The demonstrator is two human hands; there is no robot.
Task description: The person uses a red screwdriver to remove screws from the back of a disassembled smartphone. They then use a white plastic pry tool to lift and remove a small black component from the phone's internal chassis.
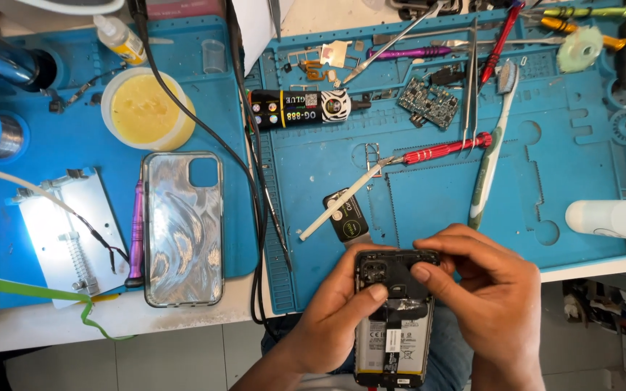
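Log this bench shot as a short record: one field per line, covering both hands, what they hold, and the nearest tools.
Held item: opened phone, back cover off, battery showing
Left hand: left hand grips the phone's left edge, thumb on the upper part near the camera
Right hand: right hand holds the top right corner, thumb pressing the top edge
Nearest tools: white spudger and black pry card on the blue mat
Also on mat: glue tube, toothbrush, red screwdriver
Left side: clear phone case
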